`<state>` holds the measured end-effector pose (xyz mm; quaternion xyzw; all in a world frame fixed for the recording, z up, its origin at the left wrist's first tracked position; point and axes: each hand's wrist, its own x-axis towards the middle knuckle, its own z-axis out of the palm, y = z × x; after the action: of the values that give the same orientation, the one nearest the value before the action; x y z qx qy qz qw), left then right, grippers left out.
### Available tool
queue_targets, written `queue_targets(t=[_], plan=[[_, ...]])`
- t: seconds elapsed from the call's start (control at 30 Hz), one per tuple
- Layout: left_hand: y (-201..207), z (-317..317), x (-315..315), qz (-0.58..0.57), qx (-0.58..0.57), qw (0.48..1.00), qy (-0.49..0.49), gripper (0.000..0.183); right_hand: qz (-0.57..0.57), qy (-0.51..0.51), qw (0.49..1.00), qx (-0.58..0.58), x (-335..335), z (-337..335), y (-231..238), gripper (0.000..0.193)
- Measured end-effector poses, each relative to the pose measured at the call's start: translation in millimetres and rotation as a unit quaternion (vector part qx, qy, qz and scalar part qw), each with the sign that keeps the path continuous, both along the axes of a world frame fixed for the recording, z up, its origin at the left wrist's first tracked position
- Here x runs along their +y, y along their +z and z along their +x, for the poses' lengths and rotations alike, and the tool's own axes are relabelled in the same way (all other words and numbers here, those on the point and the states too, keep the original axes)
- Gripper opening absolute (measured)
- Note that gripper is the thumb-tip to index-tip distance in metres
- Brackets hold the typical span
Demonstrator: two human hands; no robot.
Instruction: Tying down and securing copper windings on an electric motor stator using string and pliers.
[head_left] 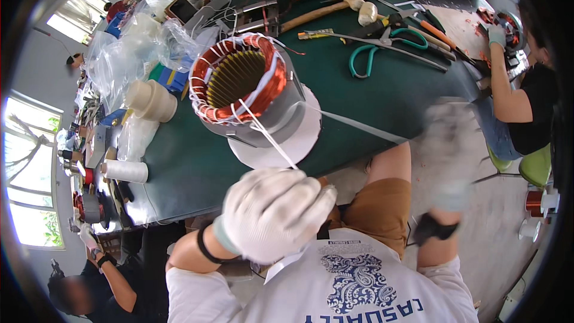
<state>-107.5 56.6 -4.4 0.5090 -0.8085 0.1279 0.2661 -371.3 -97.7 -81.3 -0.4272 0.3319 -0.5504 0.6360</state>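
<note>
Clearly | stator (254,101) upright | copper-red windings (276,78), white-laced | grey core (291,101)

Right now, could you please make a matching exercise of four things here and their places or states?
1. White-gloved left hand
2. Copper-wound grey metal stator
3. Teal-handled metal scissors
4. White thread spool

A. Lying sideways, left on the dark green bench
B. Spread open
C. At the lower end of a white cord
D. On a white round disc

Pairs: 1-C; 2-D; 3-B; 4-A
</note>
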Motion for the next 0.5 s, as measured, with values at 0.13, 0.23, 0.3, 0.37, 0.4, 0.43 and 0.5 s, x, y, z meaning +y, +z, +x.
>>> queue_targets(t=[0.13,0.23,0.3,0.37,0.4,0.43,0.5], plan=[[-36,23,-7,-0.026,-0.129,0.989,-0.06,0.032,0.14,0.366,0.92,-0.005,48,144,41,0.016],[-8,54,-10,-0.085,-0.078,0.993,-0.022,0.027,-0.199,0.343,0.918,-0.027,26,129,53,0.016],[10,74,-45,-0.08,-0.001,0.993,0.088,0.028,-0.326,0.319,0.89,0.011,12,128,48,0.019],[12,75,-56,-0.048,0.077,0.991,0.097,0.03,0.009,0.476,0.844,-0.246,44,154,73,0.029],[2,82,-56,-0.023,0.106,0.99,0.086,0.03,0.011,0.395,0.902,-0.172,58,165,82,0.036],[-11,93,-57,-0.065,0.067,0.993,0.07,0.032,-0.071,0.377,0.914,-0.136,56,172,45,0.036],[-8,94,-50,-0.062,0.051,0.995,0.059,0.031,-0.135,0.357,0.92,-0.092,59,172,7,0.036]])
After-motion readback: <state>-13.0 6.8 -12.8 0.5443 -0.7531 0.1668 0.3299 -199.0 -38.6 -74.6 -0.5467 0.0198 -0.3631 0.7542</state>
